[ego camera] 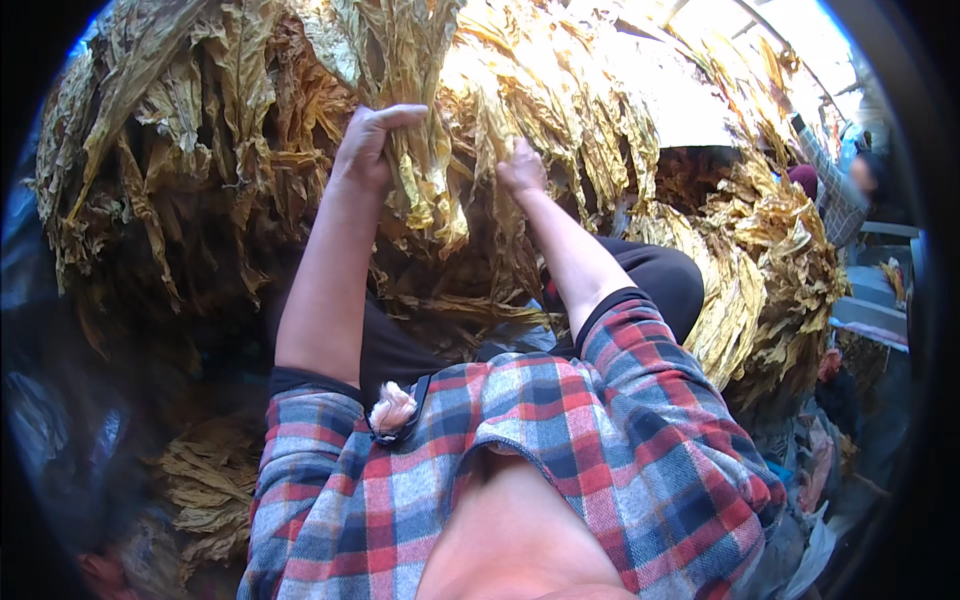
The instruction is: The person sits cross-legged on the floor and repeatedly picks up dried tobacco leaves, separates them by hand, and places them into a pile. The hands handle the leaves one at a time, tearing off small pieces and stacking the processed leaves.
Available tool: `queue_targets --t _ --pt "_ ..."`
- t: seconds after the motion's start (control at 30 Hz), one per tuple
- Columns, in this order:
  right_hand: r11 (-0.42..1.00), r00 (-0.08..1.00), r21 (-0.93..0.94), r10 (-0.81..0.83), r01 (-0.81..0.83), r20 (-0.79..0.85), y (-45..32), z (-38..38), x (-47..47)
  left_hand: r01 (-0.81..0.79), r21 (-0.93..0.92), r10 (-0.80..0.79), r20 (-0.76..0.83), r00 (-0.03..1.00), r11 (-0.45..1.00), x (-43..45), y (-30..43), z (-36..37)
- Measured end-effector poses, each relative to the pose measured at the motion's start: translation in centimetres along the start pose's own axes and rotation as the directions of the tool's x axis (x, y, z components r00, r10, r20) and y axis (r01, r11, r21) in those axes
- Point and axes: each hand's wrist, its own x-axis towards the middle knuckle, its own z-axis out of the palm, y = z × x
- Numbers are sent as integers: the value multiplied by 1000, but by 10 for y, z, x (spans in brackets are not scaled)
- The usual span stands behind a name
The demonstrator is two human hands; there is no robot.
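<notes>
Dried tobacco leaves [240,82], yellow to brown, hang in a thick heap before me. My left hand [375,142] is wrapped around a bunch of leaves [409,82], its thumb lying across the front; the leaf ends dangle below the hand. To the right, my right hand [523,166] is closed on another leaf [491,124] at the front of the heap. The fingertips of my right hand are partly hidden behind the leaf. Behind it, the upper part of the heap is washed out by bright light.
A further pile of dried leaves [787,262] bulges at the right, beside my knee [660,281]. More leaves [210,487] lie at the lower left. Plastic sheeting [814,540] is at the lower right. Another person in a checked sleeve [840,199] sits at the far right.
</notes>
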Motion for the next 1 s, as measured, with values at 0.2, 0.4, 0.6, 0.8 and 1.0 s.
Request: queue_targets --t 0.2,0.4,0.6,0.8,1.0 --pt "877 741 112 -318 466 -592 41 -62 -11 66 -18 -66 40 997 998 3 -1 22" --pt "761 444 79 -287 644 -849 100 -236 -104 -94 319 68 93 993 943 -12 -13 52" --pt "888 350 11 -169 459 -921 237 -368 -265 -171 391 42 319 947 904 -76 -36 174" --pt "958 618 -10 178 -287 -766 373 -299 -276 -253 434 -60 589 806 865 -135 -99 343" --pt "923 659 362 354 -132 -663 426 -261 -307 -274 643 -271 616 740 715 -187 -270 433"
